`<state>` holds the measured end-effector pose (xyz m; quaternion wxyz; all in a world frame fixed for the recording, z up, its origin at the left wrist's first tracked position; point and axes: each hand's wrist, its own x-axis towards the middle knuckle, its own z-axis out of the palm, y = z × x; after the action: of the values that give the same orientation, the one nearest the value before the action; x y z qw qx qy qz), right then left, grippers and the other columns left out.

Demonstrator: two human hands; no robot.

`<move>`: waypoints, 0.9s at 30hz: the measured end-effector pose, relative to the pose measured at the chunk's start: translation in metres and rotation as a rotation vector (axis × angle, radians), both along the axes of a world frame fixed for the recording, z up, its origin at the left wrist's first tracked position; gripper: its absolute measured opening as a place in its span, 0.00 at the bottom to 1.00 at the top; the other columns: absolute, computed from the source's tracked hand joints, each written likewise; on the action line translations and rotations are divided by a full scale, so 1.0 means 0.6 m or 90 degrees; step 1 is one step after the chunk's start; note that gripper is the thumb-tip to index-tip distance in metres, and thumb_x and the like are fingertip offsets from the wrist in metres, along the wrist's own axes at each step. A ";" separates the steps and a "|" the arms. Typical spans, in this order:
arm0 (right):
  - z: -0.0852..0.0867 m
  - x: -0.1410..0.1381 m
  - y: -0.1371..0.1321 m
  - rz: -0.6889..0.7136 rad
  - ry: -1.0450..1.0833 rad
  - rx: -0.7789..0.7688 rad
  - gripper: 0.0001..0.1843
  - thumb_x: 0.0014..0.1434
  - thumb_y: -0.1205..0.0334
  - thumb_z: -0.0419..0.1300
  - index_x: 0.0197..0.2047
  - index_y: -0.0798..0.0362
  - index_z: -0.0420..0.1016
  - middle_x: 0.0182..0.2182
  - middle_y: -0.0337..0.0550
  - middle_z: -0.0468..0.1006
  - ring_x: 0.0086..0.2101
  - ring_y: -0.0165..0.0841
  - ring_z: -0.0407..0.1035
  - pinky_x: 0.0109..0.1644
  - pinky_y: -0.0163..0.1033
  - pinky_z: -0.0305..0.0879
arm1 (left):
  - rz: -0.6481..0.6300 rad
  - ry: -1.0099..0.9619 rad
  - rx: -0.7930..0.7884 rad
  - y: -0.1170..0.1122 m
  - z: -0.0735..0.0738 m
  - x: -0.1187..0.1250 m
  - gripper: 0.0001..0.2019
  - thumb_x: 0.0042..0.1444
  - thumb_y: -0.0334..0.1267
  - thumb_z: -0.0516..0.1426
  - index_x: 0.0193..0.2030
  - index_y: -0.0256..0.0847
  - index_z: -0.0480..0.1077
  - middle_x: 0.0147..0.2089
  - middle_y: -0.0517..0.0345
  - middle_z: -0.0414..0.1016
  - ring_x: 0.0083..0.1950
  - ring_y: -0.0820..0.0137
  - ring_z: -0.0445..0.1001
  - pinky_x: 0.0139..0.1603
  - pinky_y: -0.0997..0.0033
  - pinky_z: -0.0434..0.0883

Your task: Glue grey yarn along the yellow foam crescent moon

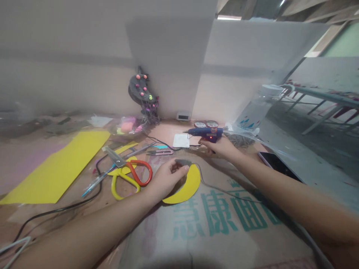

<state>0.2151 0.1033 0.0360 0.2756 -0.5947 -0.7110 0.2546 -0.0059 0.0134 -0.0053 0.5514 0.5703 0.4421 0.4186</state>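
Note:
Between the thumb and fingers of my left hand (168,177) is a yellow paper crescent (192,185). Grey yarn (183,162) covers its upper tip, and a loose strand (218,187) trails off to the right. My right hand (217,145) is wrapped round the handle of a blue hot glue gun (206,132), whose red light is lit. Its nozzle points left, above a small white square (181,141) and apart from the crescent. Left of my left hand lie scissors (131,173) with one red and one yellow handle.
A yellow sheet (61,164) lies at left. Pink thread snips (161,152) and a pen (99,181) rest nearby. A grey crescent with pompoms (141,91) hangs at the back wall. To the right are a phone (277,166), grey yarn (239,141) and a plastic bottle (256,108). Black cable crosses the table.

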 end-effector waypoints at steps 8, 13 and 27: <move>-0.012 0.031 -0.102 -0.005 0.139 -0.023 0.16 0.54 0.51 0.61 0.39 0.54 0.77 0.27 0.44 0.78 0.21 0.30 0.66 0.25 0.36 0.64 | -0.007 -0.024 0.024 -0.002 0.003 -0.001 0.12 0.55 0.45 0.59 0.38 0.37 0.70 0.25 0.65 0.68 0.26 0.74 0.66 0.31 0.73 0.63; -0.022 0.040 -0.135 0.026 0.041 0.006 0.16 0.57 0.49 0.57 0.33 0.52 0.76 0.22 0.40 0.73 0.25 0.33 0.68 0.29 0.37 0.65 | 0.010 -0.033 0.073 -0.001 0.001 0.000 0.12 0.55 0.46 0.58 0.33 0.38 0.67 0.23 0.65 0.67 0.25 0.75 0.64 0.30 0.73 0.61; -0.051 0.047 -0.166 0.129 0.076 0.137 0.12 0.61 0.48 0.57 0.35 0.46 0.74 0.34 0.43 0.79 0.37 0.41 0.75 0.43 0.47 0.73 | 0.053 0.127 0.176 -0.007 -0.007 -0.006 0.11 0.58 0.45 0.57 0.40 0.40 0.71 0.31 0.60 0.74 0.31 0.71 0.70 0.35 0.72 0.65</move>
<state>0.2435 0.0036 0.0056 0.3519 -0.4707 -0.7731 0.2384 -0.0094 0.0093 -0.0097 0.4035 0.6605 0.4563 0.4391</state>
